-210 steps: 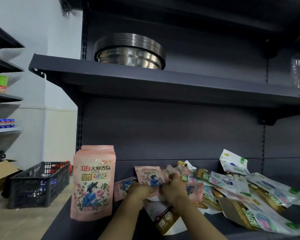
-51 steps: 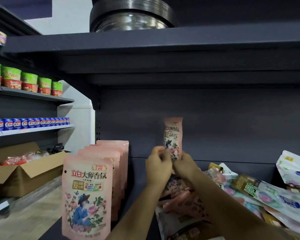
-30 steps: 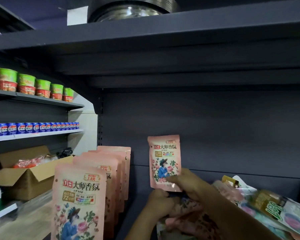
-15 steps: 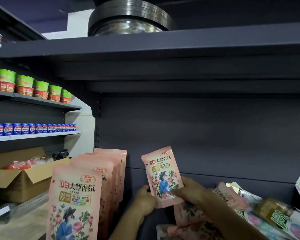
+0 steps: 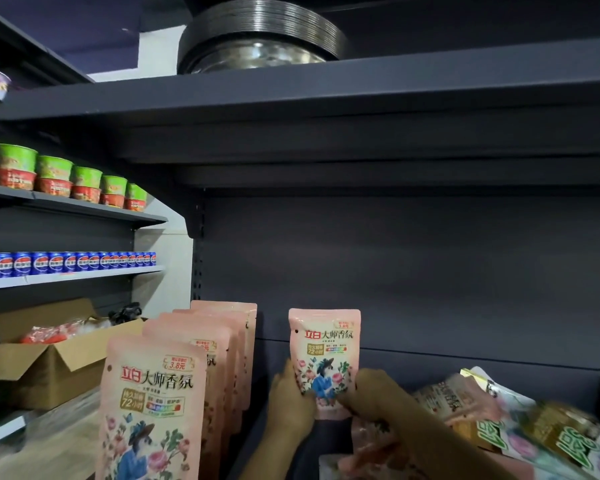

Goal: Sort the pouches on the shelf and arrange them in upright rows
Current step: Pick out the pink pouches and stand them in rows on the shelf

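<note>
- Both hands hold one pink floral pouch [image 5: 324, 355] upright: the left hand [image 5: 291, 403] grips its lower left edge, the right hand [image 5: 371, 396] its lower right corner.
- It looks light, soft-walled and glossy, so probably slippery; the side seams are likely the best hold.
- A standing row of matching pouches [image 5: 187, 393] is left of the left hand.
- A loose heap of mixed pouches [image 5: 499, 420] lies right of the right hand.

Left hand [image 5: 290, 407] and right hand [image 5: 371, 396] flank the small pink flower-printed pouch [image 5: 324, 358], standing upright between them near the dark metal shelf's back panel [image 5: 430, 271]. Just to its left, a front-to-back row of upright pink flower-printed pouches [image 5: 174, 393]. To the right, a loose heap of mixed foil pouches [image 5: 520, 427] lying flat. Overhead, stacked round steel trays [image 5: 260, 39] sit on the upper dark shelf board [image 5: 326, 88]. Far left, an open cardboard box [image 5: 49, 358] below rows of cups and cans.
</note>
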